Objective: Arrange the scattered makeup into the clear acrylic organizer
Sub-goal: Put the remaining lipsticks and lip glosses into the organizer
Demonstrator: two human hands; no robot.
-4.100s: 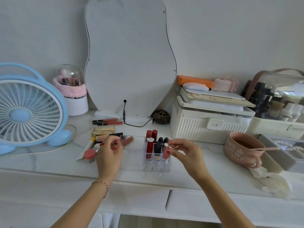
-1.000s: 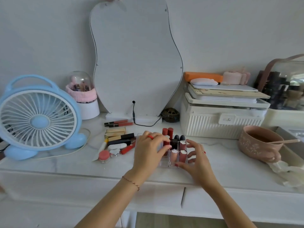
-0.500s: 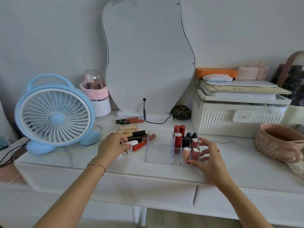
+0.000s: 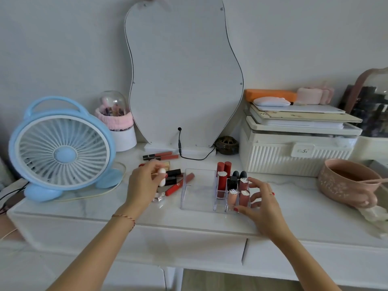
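Note:
The clear acrylic organizer (image 4: 196, 191) stands near the table's front edge, its right-hand slots holding several upright lipsticks (image 4: 222, 181). My right hand (image 4: 259, 203) rests against the organizer's right front corner, fingers spread around it. My left hand (image 4: 144, 182) hovers over the loose makeup to the left and pinches a small white tube (image 4: 162, 175) lifted off the table. Beneath it lie a red tube (image 4: 175, 187), black-capped sticks (image 4: 173, 175) and a pink lip gloss (image 4: 189, 177). Two more glosses (image 4: 160, 156) lie farther back.
A blue desk fan (image 4: 60, 152) stands at the left, a mirror (image 4: 182, 72) with its cable at the back. A white ribbed storage box (image 4: 294, 152) sits back right, a pink bowl (image 4: 346, 181) at the right. A domed jar (image 4: 116, 120) is behind the fan.
My left hand left the organizer, reached into the loose pile and lifted the white tube. My right hand stayed at the organizer's right side. The view shifted left.

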